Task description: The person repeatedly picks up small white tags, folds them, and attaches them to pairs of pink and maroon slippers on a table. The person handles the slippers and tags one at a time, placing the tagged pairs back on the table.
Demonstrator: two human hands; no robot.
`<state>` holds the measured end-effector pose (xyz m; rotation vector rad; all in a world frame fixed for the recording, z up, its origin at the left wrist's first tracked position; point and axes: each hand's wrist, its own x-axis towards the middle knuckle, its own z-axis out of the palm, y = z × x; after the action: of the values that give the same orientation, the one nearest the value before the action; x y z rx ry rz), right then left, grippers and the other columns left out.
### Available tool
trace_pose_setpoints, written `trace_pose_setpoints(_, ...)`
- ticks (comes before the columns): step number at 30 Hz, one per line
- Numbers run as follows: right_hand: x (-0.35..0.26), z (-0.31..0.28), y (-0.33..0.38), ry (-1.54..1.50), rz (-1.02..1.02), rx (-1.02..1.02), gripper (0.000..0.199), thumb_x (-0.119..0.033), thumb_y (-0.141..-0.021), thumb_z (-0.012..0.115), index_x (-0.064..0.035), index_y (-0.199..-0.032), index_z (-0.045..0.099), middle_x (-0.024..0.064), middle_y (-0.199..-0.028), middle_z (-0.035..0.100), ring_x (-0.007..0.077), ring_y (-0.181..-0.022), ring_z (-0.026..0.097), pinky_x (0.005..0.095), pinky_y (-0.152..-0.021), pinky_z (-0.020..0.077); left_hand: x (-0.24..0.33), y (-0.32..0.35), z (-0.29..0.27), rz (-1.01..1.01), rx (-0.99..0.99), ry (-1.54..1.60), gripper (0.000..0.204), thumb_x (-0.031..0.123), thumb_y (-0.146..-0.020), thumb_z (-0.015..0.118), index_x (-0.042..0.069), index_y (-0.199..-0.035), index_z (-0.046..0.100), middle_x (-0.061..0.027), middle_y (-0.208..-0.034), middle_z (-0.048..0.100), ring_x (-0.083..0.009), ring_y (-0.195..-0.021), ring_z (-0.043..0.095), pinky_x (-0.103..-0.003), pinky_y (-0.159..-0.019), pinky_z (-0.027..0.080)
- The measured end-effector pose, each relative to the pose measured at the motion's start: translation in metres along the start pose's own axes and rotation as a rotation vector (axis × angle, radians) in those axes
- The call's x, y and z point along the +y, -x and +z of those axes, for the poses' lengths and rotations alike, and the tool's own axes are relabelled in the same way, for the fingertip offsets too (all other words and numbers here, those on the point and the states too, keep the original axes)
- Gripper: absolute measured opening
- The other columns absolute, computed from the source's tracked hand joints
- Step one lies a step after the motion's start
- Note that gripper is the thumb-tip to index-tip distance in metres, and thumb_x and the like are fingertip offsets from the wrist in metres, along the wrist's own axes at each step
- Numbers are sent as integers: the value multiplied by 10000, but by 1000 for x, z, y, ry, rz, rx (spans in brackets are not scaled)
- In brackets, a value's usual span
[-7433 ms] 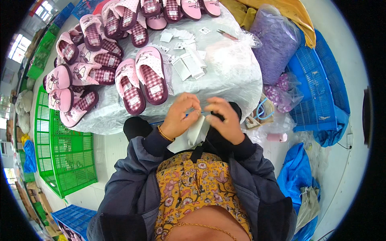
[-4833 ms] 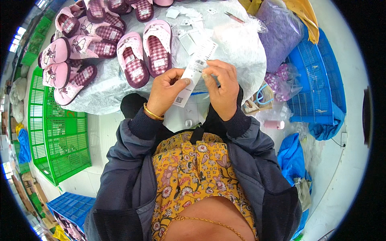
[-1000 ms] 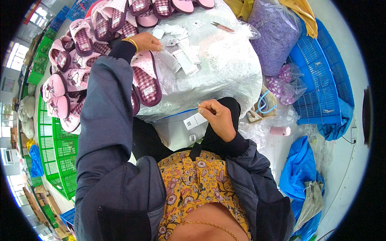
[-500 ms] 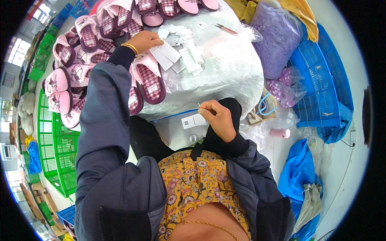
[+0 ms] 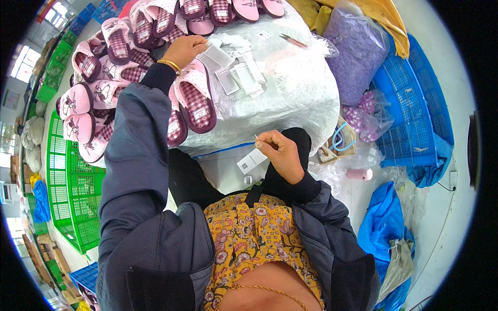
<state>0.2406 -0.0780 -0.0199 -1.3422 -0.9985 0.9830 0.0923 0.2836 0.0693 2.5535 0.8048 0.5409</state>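
My left hand [image 5: 185,51] reaches over the wrapped bale [image 5: 295,88], its fingers pinched together at the edge of a white paper tag [image 5: 219,55]. Several more white tags [image 5: 247,75] lie loosely overlapped beside it. Lower down, above my knee, my right hand [image 5: 282,156] is closed, thumb against fingers. A thin pale tip sticks up from that pinch, too small to name. Below the fingers a white tag [image 5: 251,161] with a dark printed square hangs tilted. A pair of pink slippers [image 5: 198,101] with maroon checked insoles lies just below my left wrist.
Many pink slippers [image 5: 115,39] cover the bale's left and far side. Small red-handled snips [image 5: 293,40] lie at its far right. A purple-filled bag [image 5: 358,52], blue crates [image 5: 407,98] and a small open box [image 5: 340,140] stand right; green crates [image 5: 75,181] stand left.
My left hand has moved slightly up and away, and the tags near its fingers have shifted and spread. The tag below my right hand has swung to a steeper tilt; that hand stays put.
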Motion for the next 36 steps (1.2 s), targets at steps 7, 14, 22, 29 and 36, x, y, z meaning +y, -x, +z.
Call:
trace_pose_setpoints(7,-4,1,-1,27,-6,-15,145,-96,-889,699,-3,-994,664,7,-831,664,51,-754,575,225,-680,477,22,13,-12,-42,211,30,270,285,-897,636,19,-941,657,-100,-811,637,-224,-743,618,-336,-695,480)
trace_pose_setpoints(14,-44,-3,-15,13,-63,48,115,-96,-898,686,-3,-958,656,-21,-843,632,47,-755,540,208,-687,446,99,67,-2,-65,85,289,180,160,-942,622,-19,-960,629,-31,-718,614,-71,-612,560,-239,-565,456)
trace_pose_setpoints(22,-75,16,-45,-149,-61,-58,489,-71,-870,690,18,-1285,447,22,-824,614,64,-731,533,221,-669,444,139,129,35,-10,34,428,170,97,-914,610,-22,-1034,627,-122,-775,646,-177,-647,616,-296,-609,487)
trace_pose_setpoints(29,-72,27,-43,-142,-20,-78,470,-40,-853,682,35,-1260,461,29,-830,612,72,-749,537,227,-672,443,147,142,37,10,27,346,156,90,-901,621,-10,-1020,636,-104,-809,677,-158,-692,640,-283,-623,499)
trace_pose_setpoints(36,-69,31,-43,-164,-12,-75,451,-30,-846,676,37,-1242,470,27,-828,605,78,-752,533,229,-684,436,145,148,39,40,72,362,138,107,-874,624,11,-972,644,-147,-788,663,-265,-668,658,-333,-601,500)
